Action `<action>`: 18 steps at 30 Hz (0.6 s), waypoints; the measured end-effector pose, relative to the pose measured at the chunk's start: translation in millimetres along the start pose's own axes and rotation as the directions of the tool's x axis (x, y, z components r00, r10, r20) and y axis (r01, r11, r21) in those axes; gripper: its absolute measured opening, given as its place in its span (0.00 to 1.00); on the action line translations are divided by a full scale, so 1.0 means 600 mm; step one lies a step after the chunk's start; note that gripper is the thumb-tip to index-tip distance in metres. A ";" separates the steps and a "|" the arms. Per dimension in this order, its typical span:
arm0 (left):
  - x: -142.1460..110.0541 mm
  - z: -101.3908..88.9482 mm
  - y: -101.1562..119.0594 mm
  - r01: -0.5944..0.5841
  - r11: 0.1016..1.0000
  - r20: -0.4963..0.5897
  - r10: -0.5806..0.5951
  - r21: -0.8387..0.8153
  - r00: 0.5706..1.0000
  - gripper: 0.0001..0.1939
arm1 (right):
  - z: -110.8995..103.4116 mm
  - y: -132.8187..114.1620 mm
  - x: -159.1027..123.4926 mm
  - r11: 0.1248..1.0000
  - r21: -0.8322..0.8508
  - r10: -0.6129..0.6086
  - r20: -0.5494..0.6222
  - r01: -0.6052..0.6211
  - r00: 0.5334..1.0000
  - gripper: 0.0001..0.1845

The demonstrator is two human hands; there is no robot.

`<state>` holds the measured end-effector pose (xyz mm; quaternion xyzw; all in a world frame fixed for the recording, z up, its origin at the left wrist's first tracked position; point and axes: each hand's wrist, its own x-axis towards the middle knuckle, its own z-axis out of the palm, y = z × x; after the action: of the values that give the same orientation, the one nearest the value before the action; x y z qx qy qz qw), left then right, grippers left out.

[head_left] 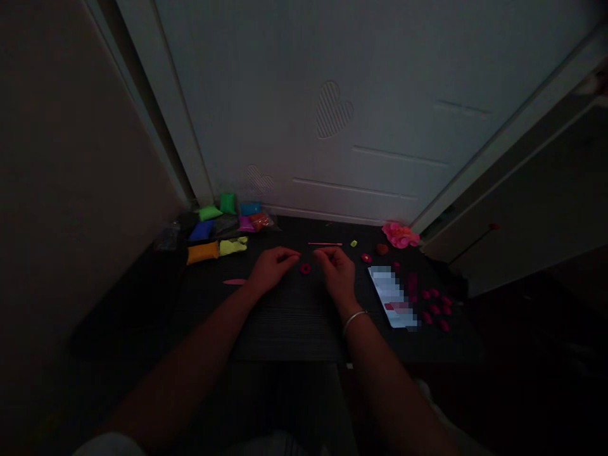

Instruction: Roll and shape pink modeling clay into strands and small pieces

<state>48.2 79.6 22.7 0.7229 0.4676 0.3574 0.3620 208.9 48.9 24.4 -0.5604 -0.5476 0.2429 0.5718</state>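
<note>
My left hand is above the dark table, thumb and fingertips pinched together. My right hand, with a bracelet at the wrist, is closed in a similar pinch facing it. Anything between the fingertips of either hand is too small and dark to make out. On the table between the hands lies a small dark pink flower-like ring, apart from both. A pink flat tool lies partly behind my left wrist. Just beyond the hands is a thin pink stick tool.
Coloured clay packets, among them an orange one and a blue one, lie at the back left. At right are a lit phone, several dark pink pieces, a brown lump and a pink flower. A white panel stands behind.
</note>
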 end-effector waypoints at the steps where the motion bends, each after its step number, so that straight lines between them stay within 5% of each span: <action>1: -0.001 0.002 -0.002 -0.084 0.989 0.006 0.083 0.119 0.996 0.12 | 0.000 0.001 0.001 1.000 0.002 -0.011 -0.002 0.011 1.000 0.12; 4: -0.003 0.007 -0.003 -0.281 0.866 0.096 0.265 0.413 0.959 0.12 | 0.000 0.003 0.003 0.999 0.020 -0.048 0.010 0.048 0.999 0.14; 7: -0.003 0.014 -0.001 -0.349 0.758 0.183 0.298 0.551 0.937 0.15 | 0.001 0.004 0.004 1.000 0.020 -0.019 0.024 0.018 1.000 0.14; 18: 0.008 0.026 -0.009 -0.342 0.713 0.250 0.235 0.613 0.939 0.18 | 0.003 0.014 0.009 1.000 0.002 -0.013 0.044 0.013 0.999 0.16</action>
<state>60.8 82.7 11.1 0.8923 0.4136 0.1690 0.0643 211.7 56.1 18.4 -0.5507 -0.5637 0.2520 0.5617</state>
